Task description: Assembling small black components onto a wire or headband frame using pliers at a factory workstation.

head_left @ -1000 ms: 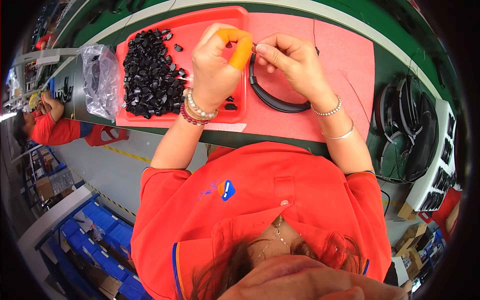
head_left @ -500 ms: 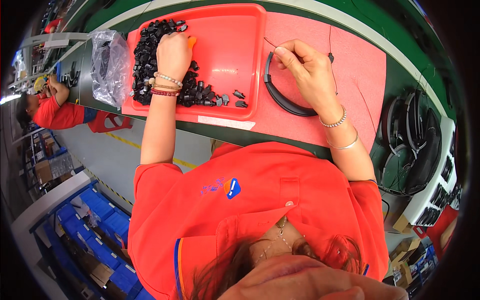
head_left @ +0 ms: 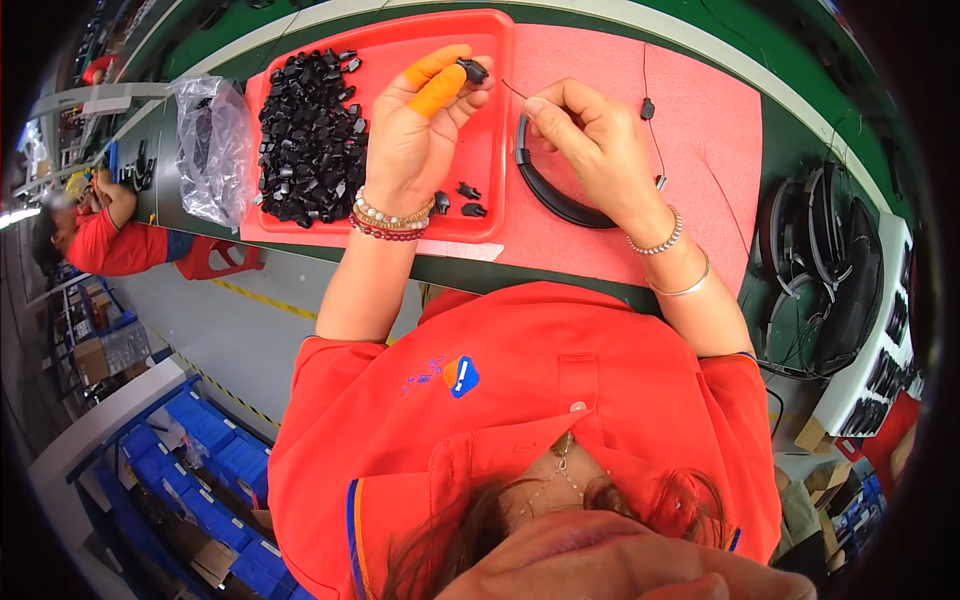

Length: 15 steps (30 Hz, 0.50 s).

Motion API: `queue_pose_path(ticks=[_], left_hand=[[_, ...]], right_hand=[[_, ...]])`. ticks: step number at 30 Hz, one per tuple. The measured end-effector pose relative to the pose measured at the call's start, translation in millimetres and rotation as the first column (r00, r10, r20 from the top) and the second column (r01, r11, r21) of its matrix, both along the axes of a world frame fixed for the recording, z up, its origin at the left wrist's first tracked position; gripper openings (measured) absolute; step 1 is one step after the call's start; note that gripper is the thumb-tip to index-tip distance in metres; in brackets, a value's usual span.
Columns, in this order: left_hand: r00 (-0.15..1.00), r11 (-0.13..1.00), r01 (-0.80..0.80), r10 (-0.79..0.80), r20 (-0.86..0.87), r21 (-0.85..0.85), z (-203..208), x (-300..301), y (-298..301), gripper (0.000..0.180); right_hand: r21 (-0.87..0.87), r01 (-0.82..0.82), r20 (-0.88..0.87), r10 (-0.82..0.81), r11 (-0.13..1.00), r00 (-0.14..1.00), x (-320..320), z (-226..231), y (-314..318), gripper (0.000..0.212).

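Observation:
My left hand (head_left: 425, 125), with orange finger covers on two fingers, pinches a small black plastic part (head_left: 473, 71) above the right side of a red tray (head_left: 450, 215). Many such black parts (head_left: 310, 140) are heaped at the tray's left, and a few lie loose near its front right. Between thumb and fingertips my right hand (head_left: 590, 130) holds a thin dark wire (head_left: 514, 90), its free end pointing at the black part, a small gap apart. Below that hand a curved black headband (head_left: 555, 197) rests on a pink mat (head_left: 690, 130). Another black part (head_left: 647, 108) sits on a wire beyond the hand.
A clear plastic bag (head_left: 212, 150) stands left of the tray. Several black headbands (head_left: 825, 235) with loose wires lie at the right, beside a white rack (head_left: 868, 350). A co-worker in red (head_left: 115, 235) sits far left, and blue bins (head_left: 200, 470) stand behind on the left.
My left hand has lifted out of the heap and moved right with a black part in its fingers, now beside the wire. My right hand has shifted slightly left, still holding the wire.

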<state>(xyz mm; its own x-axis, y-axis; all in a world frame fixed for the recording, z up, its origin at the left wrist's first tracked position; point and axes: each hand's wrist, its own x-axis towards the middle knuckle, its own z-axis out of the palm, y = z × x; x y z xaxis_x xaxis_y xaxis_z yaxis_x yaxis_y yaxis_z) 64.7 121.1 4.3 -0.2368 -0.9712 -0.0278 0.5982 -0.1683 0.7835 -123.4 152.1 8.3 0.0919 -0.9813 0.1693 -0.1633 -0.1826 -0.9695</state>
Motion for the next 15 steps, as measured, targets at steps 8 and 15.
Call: queue_pose_path(ticks=[8,15], left_hand=[[0.996,0.999,0.009,-0.007,0.085,-0.034,6.3,-15.6,10.8,0.019],[0.997,0.999,0.041,-0.04,0.063,-0.015,-5.6,-17.8,13.0,0.02]], right_hand=[[-0.226,0.051,-0.152,-0.087,0.973,0.984,3.8,2.8,0.9,0.014],[-0.613,0.003,-0.371,-0.291,0.79,0.882,4.2,-6.6,1.2,0.014]])
